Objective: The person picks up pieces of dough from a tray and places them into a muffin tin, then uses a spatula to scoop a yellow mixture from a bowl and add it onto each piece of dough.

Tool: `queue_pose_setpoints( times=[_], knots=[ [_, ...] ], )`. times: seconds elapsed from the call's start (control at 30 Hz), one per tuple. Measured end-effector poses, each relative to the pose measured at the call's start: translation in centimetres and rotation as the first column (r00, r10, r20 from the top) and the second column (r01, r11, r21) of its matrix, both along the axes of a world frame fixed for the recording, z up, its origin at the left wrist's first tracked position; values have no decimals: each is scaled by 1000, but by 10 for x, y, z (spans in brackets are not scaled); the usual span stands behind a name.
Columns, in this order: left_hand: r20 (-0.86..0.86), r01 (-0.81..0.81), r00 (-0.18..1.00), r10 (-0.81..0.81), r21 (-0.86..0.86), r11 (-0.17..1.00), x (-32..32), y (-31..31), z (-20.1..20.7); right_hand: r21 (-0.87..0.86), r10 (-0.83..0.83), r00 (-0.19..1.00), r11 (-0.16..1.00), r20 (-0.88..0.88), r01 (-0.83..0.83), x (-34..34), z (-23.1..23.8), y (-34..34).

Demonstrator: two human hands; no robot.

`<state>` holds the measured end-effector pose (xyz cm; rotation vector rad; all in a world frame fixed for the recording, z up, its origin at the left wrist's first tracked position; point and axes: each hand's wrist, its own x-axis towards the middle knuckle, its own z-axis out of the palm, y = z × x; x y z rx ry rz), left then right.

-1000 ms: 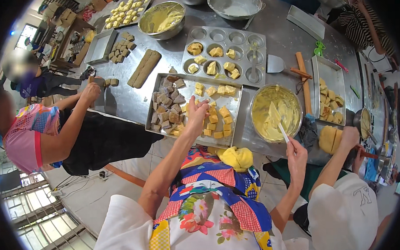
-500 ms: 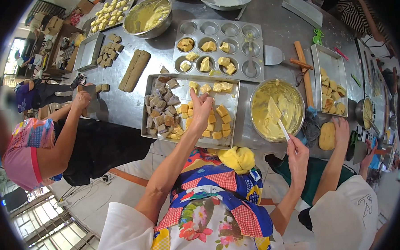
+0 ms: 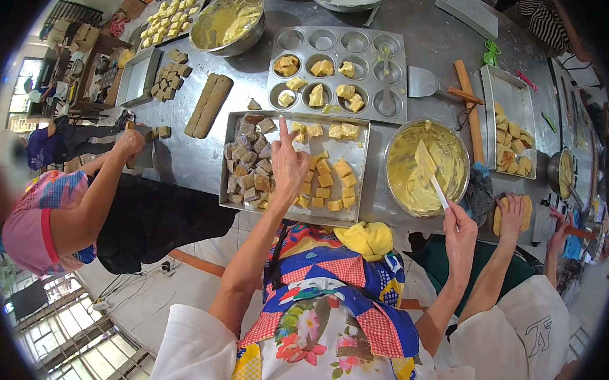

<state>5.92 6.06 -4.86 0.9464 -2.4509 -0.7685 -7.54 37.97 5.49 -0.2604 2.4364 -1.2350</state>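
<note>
My left hand is over a metal tray, its index finger stretched toward the far edge and no object visible in it. Grey-brown cubes fill the tray's left side. Yellow cubes lie around and right of the hand, with batter-coated yellow pieces along the far side. My right hand grips the white handle of a spatula. The spatula's blade rests in yellow batter inside a steel bowl, right of the tray.
Beyond the tray stands a muffin pan with yellow lumps in several cups and a spatula across it. A brown dough log lies left. Co-workers handle dough on both sides; one presses a yellow dough piece. A rolling pin lies past the bowl.
My left hand has shifted left and nearer, its index finger now extended. The right hand still holds the spatula in the bowl. The right co-worker's hand now covers the yellow dough.
</note>
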Motion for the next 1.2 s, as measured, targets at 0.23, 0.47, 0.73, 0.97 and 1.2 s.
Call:
queue_pose_setpoints(
  times=[0.23,0.47,0.73,0.97,1.2],
  knots=[
    [279,166,958,-65,-356,920,-3,-12,-4,-57,-5,1000,998,26,6,1,7,-4],
    [309,241,945,-110,-425,872,5,-20,-5,-48,-21,1000,999,5,21,3,7,3],
    [57,94,995,-87,-122,988,4,-20,1,158,55,985,987,-166,-28,-7,-1,-6],
    [-266,-60,958,108,182,981,14,-18,25,299,156,933,952,-323,-56,-7,5,-27],
    [95,207,972,-216,104,973,7,15,32,252,246,915,953,-319,-169,2,0,-33]
  ],
)
